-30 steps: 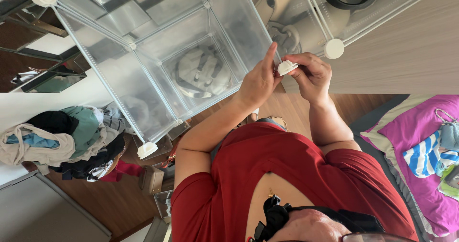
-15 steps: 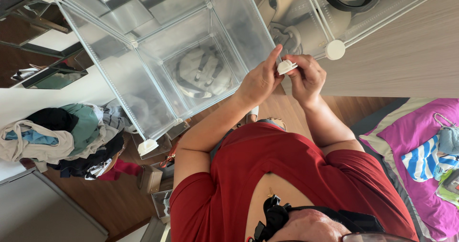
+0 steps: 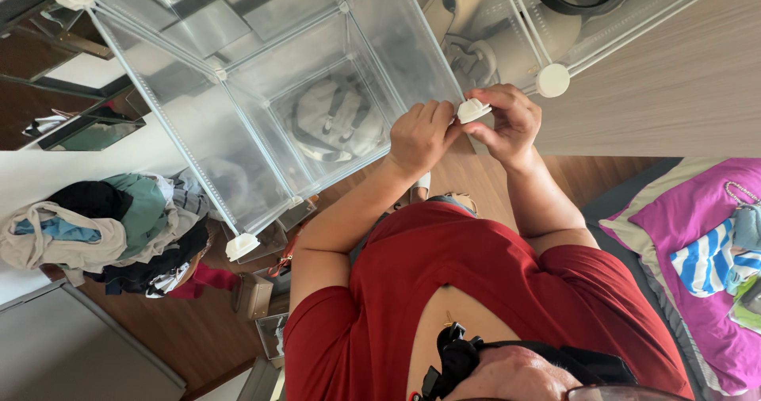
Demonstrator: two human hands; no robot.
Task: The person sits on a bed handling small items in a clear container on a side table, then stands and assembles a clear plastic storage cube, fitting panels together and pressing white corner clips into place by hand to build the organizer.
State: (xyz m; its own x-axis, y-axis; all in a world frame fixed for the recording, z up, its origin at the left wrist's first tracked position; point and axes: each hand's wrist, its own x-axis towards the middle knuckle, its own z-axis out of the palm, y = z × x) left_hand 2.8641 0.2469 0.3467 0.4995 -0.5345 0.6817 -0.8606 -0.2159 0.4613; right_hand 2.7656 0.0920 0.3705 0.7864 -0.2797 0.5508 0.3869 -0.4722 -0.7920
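Connector piece (image 3: 473, 110), small, white and round in hard plastic, sat between my two hands at the corner of the frame, near the middle of the view. Far left, a soft heap of clothes (image 3: 103, 227) in grey, green and black slumped against the white wall, its lower part hard to sort out. Next came the storage cube (image 3: 317, 92), made of cloudy see-through panels edged with thin pale rods; what lay behind the panels was only a blur of grey shapes. My left hand (image 3: 420, 135) was raised with the fingers curled, their tips pressed against the piece's left edge. My right hand (image 3: 511, 124) arched over it, thumb and fingers pinching it from the other side, so most of it was hidden. Just right, a second round disc (image 3: 552, 79) capped another rod. At the far right lay a purple bedcover (image 3: 697, 234), smooth and cut off by the edge.
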